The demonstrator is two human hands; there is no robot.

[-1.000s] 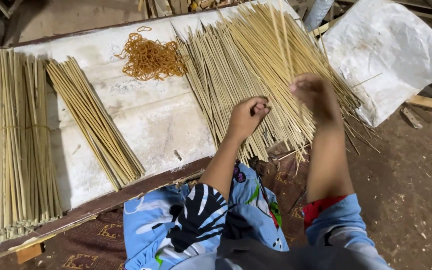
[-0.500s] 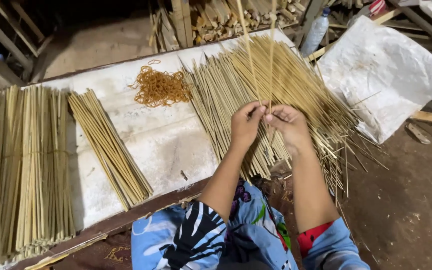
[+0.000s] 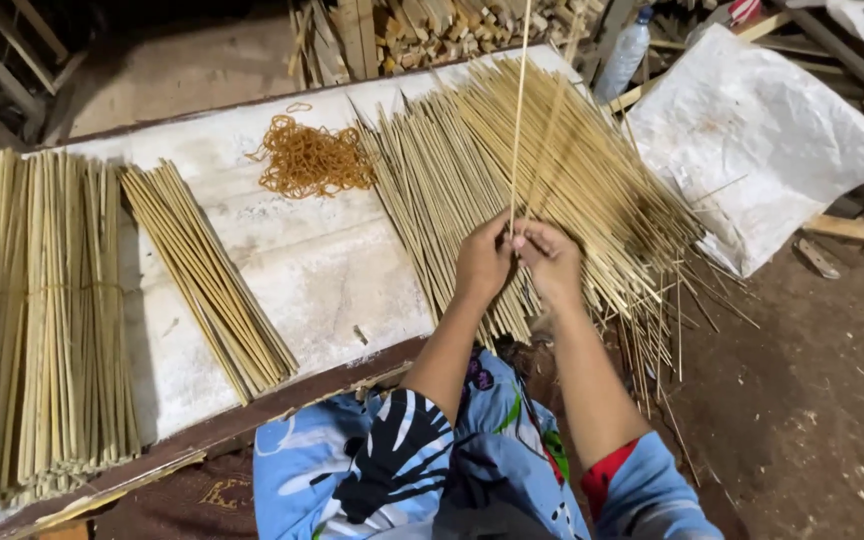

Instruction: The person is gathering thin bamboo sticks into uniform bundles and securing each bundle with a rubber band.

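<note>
Our left hand (image 3: pixel 482 262) and right hand (image 3: pixel 549 262) meet over the near end of the loose stick pile (image 3: pixel 552 180), both pinched shut on a few thin sticks (image 3: pixel 520 110) that stand up toward twelve o'clock, likely lifted clear so they separate from the heap. At ten o'clock lies a tangle of rubber bands (image 3: pixel 312 160); at nine o'clock, a small sorted bunch (image 3: pixel 207 275) on the tabletop (image 3: pixel 332 270), with bigger bundles (image 3: pixel 42 320) beyond.

On the bench (image 3: pixel 332 270), a loose stick pile (image 3: pixel 572 180) lies right, rubber bands (image 3: pixel 312 160) far centre, a small bundle (image 3: pixel 207 275) left of them, tied bundles (image 3: pixel 37 320) far left; a sack (image 3: pixel 762 140) lies right of the bench
</note>
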